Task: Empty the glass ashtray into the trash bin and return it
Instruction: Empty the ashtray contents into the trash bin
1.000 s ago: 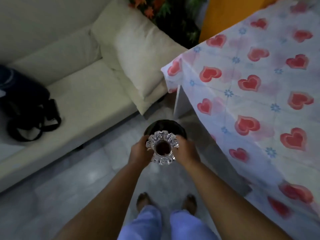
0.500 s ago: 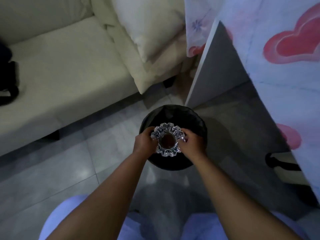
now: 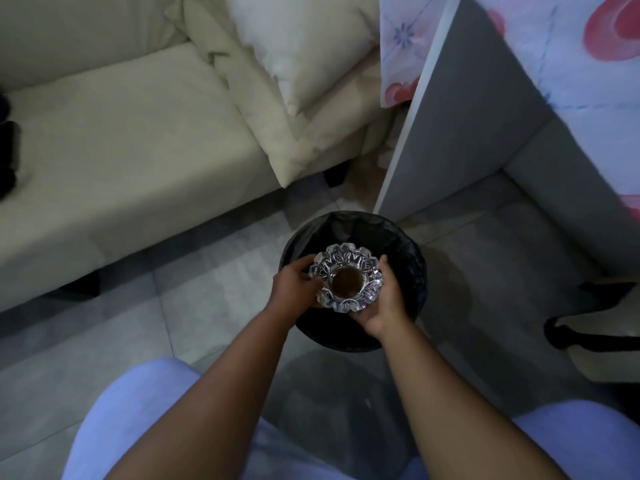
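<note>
The ashtray point(image 3: 346, 277) is held in both hands directly above the open mouth of the bin point(image 3: 414, 268), clear of its rim. It sits upright, opening toward the camera, with a brown patch visible in its central well. The left hand point(image 3: 294, 285) is closed on the ashtray's left edge, fingers wrapped around the scalloped glass. The right hand point(image 3: 384, 301) cups the right and lower edge, palm under the glass and fingertips up along its side.

The bin is round, lined with a black bag, and stands on the grey tiled floor point(image 3: 214, 292). A cream sofa point(image 3: 114, 150) stands to the left of it, with a cushion point(image 3: 304, 46) at the near end. A table draped in a heart-print cloth point(image 3: 588, 57) stands to the right, its leg point(image 3: 460, 126) just behind the bin.
</note>
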Demonstrator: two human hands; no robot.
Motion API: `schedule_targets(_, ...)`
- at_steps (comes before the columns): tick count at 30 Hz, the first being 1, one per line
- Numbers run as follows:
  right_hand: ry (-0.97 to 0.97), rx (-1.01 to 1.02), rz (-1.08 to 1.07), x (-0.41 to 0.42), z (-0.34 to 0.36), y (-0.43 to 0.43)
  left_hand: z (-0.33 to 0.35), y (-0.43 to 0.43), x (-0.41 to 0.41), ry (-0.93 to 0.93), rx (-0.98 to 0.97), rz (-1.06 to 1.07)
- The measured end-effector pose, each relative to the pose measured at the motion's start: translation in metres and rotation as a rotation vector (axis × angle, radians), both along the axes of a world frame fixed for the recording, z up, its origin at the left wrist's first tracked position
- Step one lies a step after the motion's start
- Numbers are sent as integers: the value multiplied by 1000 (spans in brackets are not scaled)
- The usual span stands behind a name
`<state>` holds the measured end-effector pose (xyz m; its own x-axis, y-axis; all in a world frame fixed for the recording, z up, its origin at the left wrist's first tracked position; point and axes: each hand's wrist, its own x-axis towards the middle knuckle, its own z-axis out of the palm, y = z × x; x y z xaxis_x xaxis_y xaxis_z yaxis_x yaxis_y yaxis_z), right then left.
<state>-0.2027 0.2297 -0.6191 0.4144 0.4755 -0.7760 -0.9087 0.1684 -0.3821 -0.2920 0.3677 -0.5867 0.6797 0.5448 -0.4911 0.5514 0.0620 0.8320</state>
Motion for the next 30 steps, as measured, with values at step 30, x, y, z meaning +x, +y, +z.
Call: schedule_targets(30, -1607, -744, 1405, -10, -7, 18, -48, 7, -36, 126, 834, -325)
